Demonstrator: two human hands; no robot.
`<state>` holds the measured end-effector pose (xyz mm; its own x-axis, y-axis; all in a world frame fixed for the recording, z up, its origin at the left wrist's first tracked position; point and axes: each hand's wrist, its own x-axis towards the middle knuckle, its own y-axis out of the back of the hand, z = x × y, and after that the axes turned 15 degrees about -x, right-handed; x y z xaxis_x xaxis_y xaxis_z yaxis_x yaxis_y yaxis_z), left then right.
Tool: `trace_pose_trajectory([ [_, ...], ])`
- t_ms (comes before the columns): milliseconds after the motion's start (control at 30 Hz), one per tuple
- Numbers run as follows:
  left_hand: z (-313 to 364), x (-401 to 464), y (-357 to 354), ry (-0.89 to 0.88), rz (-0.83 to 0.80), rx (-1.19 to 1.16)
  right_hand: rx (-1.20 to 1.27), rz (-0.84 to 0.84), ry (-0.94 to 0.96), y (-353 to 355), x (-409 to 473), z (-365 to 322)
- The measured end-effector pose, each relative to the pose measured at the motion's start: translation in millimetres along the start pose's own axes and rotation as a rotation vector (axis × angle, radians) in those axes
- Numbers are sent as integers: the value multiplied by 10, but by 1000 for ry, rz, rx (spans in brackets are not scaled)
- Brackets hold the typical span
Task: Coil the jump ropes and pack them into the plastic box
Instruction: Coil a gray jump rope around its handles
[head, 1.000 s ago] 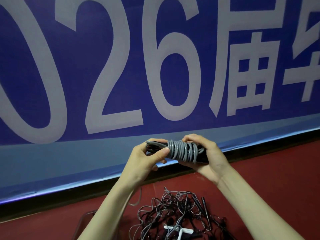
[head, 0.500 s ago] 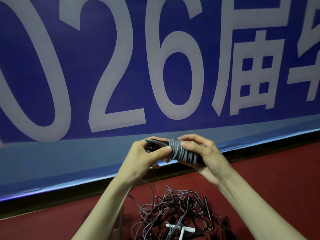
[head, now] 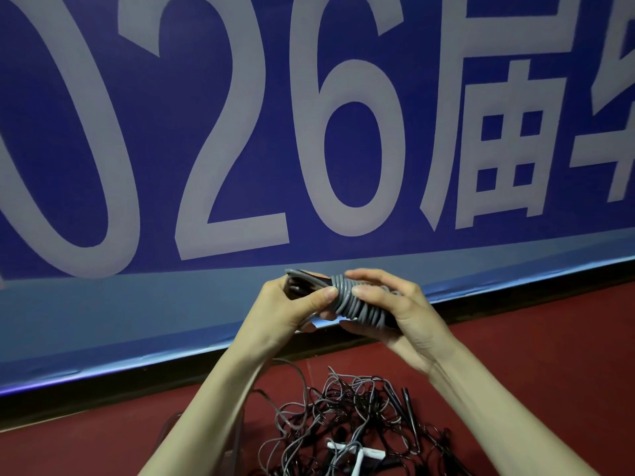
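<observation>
Rope [head: 357, 302] looks light but springy, so with left hand [head: 292, 312] pinching the handles and right hand [head: 400, 312] clamped round the coils, it'll probably unwind if either grip slackens.

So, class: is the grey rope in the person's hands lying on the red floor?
No, both hands hold the rope bundle up above the floor.

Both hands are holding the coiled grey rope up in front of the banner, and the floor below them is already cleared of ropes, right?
Not quite. The head view shows both hands, left and right, holding the coiled grey rope before the banner, but a tangle of loose ropes lies on the floor below.
</observation>
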<state>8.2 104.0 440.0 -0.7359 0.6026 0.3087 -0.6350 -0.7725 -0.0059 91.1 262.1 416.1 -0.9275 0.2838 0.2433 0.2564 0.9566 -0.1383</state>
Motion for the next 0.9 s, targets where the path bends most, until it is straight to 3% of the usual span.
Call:
trace_pose_trajectory([
  [267,42,25,58,28,-16,90,-36,30,-25,-26,2,32],
  [567,-70,-57,-38,75,18,-6,-141,124,6,-1,20,65],
  [700,-132,-86,-100,126,50,-113,-122,96,-7,7,-6,91],
  [900,-114,-19,-97,120,85,-54,-104,31,-23,41,-6,10],
])
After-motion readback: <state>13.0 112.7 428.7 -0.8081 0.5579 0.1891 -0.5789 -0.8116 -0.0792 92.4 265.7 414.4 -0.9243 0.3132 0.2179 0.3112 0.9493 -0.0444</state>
